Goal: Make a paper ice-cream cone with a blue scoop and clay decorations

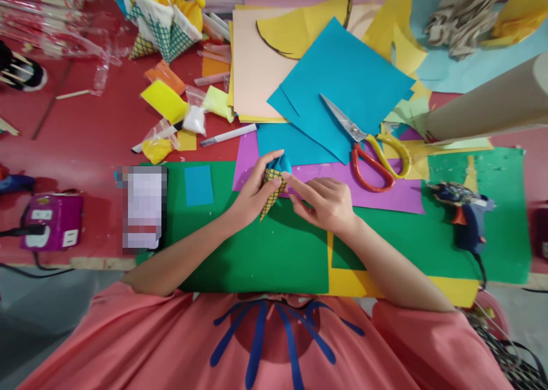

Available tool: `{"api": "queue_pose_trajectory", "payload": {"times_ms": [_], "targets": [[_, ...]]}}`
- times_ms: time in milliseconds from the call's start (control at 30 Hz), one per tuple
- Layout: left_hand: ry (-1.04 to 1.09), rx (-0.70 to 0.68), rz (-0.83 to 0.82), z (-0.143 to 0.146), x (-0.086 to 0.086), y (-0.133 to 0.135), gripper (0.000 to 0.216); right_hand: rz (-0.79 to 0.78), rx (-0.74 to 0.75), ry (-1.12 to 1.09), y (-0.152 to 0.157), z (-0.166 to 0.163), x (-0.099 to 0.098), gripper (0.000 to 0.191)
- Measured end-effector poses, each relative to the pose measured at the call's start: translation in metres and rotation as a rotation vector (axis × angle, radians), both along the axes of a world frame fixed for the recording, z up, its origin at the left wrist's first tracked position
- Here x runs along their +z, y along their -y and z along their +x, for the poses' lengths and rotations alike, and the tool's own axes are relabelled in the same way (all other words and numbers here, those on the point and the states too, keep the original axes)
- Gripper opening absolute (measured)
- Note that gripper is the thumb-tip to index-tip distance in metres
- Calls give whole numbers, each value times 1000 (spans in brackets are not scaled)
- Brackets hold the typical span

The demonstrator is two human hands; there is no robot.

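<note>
A small paper cone, yellow with a dark grid pattern and a blue top, points downward over the green sheet. My left hand is closed round it, thumb across the front and fingers behind. At the cone's upper right edge, the index finger of my right hand touches the blue part; its other fingers are partly curled, and whether it pinches anything is hidden. To the right, scissors with one red and one yellow handle lie with their blades slightly apart on blue paper.
A glue gun lies at the right, near a large cardboard tube. At the left are a phone and a purple box with a cable. Clay packets, a marker and a finished-looking patterned cone bunch lie farther back.
</note>
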State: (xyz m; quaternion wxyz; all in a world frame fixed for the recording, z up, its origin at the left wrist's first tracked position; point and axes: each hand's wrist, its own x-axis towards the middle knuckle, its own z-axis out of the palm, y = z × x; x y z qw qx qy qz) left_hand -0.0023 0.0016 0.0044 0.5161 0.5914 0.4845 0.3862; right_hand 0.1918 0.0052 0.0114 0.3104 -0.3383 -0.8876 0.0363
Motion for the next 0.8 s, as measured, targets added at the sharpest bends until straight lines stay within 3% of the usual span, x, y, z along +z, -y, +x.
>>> {"api": "queue_pose_trajectory", "payload": {"times_ms": [167,300,433,600,700,800], "targets": [[-39,-19,19,0,2,0,50,60,-12,23,-1,-1,2,30],[1,-9,-1,-1,2,1,49,41,-52,-159,-1,1,4,11],[97,-43,-53,-1,-2,0,52,-217,-179,-400,-3,0,2,5],[31,-66,79,-2,-8,0,54,-634,-172,-564,-4,-2,0,22],[21,-74,130,-2,-9,0,56,-718,-174,-586,-3,-3,0,34],[14,-51,164,-1,-10,1,56,-679,-140,-690,-1,-6,0,11]]}}
